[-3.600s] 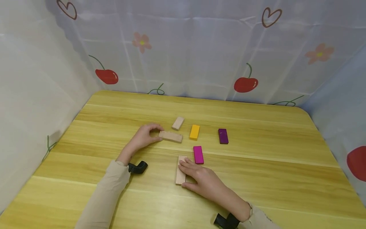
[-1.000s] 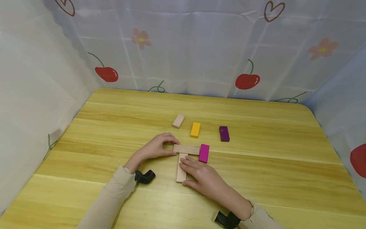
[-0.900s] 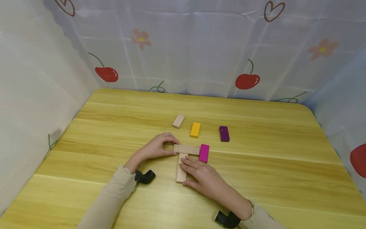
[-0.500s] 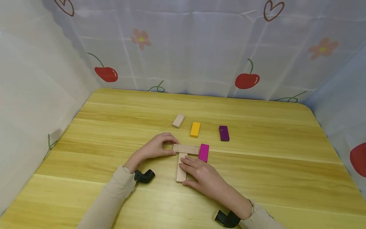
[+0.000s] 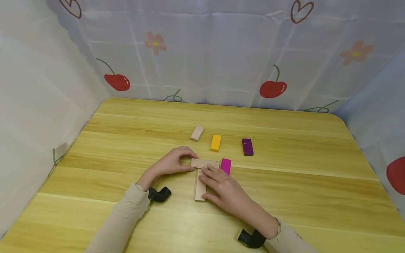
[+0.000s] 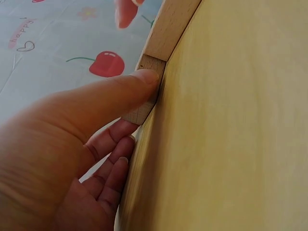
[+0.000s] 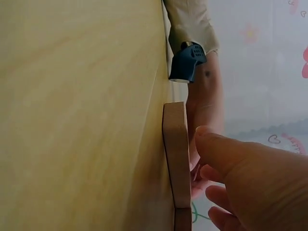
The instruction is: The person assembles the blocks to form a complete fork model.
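Two plain wooden blocks lie flat in a T in the head view: a crosswise block [image 5: 202, 163] against the far end of a lengthwise block [image 5: 200, 191]. With thumb and fingers my left hand [image 5: 171, 162] pinches the crosswise block's left end. My right hand [image 5: 227, 189] hovers over the join, fingers extended and partly covering both blocks. In the right wrist view its thumb [image 7: 219, 149] stands slightly off the lengthwise block [image 7: 177, 163]. Just right of the crosswise block lies a magenta block [image 5: 226, 166], its near end hidden by the right hand.
Farther back on the wooden table [image 5: 300, 168] are a small plain block [image 5: 197, 134], a yellow block [image 5: 216, 143] and a purple block [image 5: 248, 147]. A printed curtain [image 5: 205, 52] hangs behind the table's far edge.
My left hand brought the crosswise block right and nearer, against the lengthwise one; the magenta block shifted slightly right. In the last half second my right hand loosened and moved a little forward.
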`<move>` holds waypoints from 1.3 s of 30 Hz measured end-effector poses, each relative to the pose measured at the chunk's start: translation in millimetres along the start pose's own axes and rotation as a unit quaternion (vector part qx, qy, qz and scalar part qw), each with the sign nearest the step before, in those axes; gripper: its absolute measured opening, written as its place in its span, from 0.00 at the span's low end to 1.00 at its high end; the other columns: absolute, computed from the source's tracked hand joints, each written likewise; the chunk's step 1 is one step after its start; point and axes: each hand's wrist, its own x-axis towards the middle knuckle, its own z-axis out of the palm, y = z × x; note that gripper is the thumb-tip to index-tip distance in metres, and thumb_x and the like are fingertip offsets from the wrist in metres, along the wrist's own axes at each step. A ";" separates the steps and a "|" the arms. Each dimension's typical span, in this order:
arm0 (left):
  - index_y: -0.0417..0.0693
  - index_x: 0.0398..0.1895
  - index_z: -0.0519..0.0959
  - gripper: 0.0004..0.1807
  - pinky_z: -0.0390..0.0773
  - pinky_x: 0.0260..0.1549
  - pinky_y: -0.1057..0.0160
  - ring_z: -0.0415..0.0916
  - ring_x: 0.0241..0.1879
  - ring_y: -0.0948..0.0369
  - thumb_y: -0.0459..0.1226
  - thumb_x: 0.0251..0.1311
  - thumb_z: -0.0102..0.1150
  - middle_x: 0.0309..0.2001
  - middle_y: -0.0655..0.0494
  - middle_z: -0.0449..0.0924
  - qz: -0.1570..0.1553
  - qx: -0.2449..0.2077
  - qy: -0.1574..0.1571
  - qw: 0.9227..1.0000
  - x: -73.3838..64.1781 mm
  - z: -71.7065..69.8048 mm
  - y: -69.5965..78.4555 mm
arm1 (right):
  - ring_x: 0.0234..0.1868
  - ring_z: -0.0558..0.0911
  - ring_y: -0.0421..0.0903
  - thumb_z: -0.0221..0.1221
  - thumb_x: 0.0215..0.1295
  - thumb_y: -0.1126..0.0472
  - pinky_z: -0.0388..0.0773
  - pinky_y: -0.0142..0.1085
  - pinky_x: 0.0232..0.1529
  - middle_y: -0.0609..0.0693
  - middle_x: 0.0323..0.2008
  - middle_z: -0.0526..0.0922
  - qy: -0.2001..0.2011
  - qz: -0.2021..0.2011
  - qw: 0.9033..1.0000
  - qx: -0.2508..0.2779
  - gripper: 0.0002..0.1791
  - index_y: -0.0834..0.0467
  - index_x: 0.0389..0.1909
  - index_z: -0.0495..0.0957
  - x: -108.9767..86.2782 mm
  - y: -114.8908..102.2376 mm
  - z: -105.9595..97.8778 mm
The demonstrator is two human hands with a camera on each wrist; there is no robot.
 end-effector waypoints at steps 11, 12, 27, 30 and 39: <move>0.51 0.46 0.79 0.16 0.68 0.51 0.58 0.70 0.48 0.62 0.43 0.54 0.68 0.45 0.62 0.76 -0.002 0.003 -0.008 1.000 0.2 -3.2 2.2 | 0.70 0.49 0.51 0.55 0.66 0.45 0.50 0.47 0.65 0.54 0.69 0.57 -0.041 0.021 0.999 -0.003 0.32 0.55 0.67 0.66 1.7 5.4 -1.7; 0.51 0.46 0.79 0.17 0.68 0.51 0.58 0.70 0.48 0.62 0.43 0.53 0.68 0.45 0.62 0.76 -0.004 0.001 -0.010 1.000 0.5 -3.9 2.5 | 0.70 0.49 0.51 0.54 0.66 0.45 0.50 0.47 0.65 0.53 0.69 0.57 -0.044 0.022 0.999 -0.003 0.32 0.55 0.67 0.65 1.7 5.7 -2.0; 0.47 0.64 0.68 0.32 0.62 0.56 0.50 0.62 0.60 0.51 0.40 0.55 0.66 0.62 0.51 0.65 -0.075 -0.031 0.071 0.994 17.1 -33.7 -1.2 | 0.71 0.47 0.49 0.52 0.68 0.44 0.47 0.44 0.66 0.52 0.70 0.55 -0.056 0.024 0.998 0.000 0.32 0.54 0.69 0.62 1.4 6.6 -0.5; 0.48 0.70 0.59 0.40 0.55 0.61 0.49 0.53 0.66 0.52 0.41 0.56 0.66 0.68 0.52 0.57 -0.098 -0.052 0.044 0.993 31.1 -45.5 -9.1 | 0.71 0.47 0.49 0.52 0.68 0.44 0.47 0.44 0.66 0.52 0.70 0.55 -0.054 0.023 0.998 0.000 0.32 0.54 0.68 0.62 1.4 6.7 -0.6; 0.50 0.74 0.49 0.49 0.48 0.64 0.52 0.41 0.70 0.53 0.38 0.53 0.68 0.73 0.51 0.44 -0.116 -0.036 -0.062 0.991 68.1 -63.4 -23.5 | 0.70 0.48 0.50 0.52 0.68 0.44 0.47 0.44 0.66 0.53 0.70 0.55 -0.053 0.017 0.998 -0.002 0.32 0.54 0.69 0.62 0.2 7.7 0.6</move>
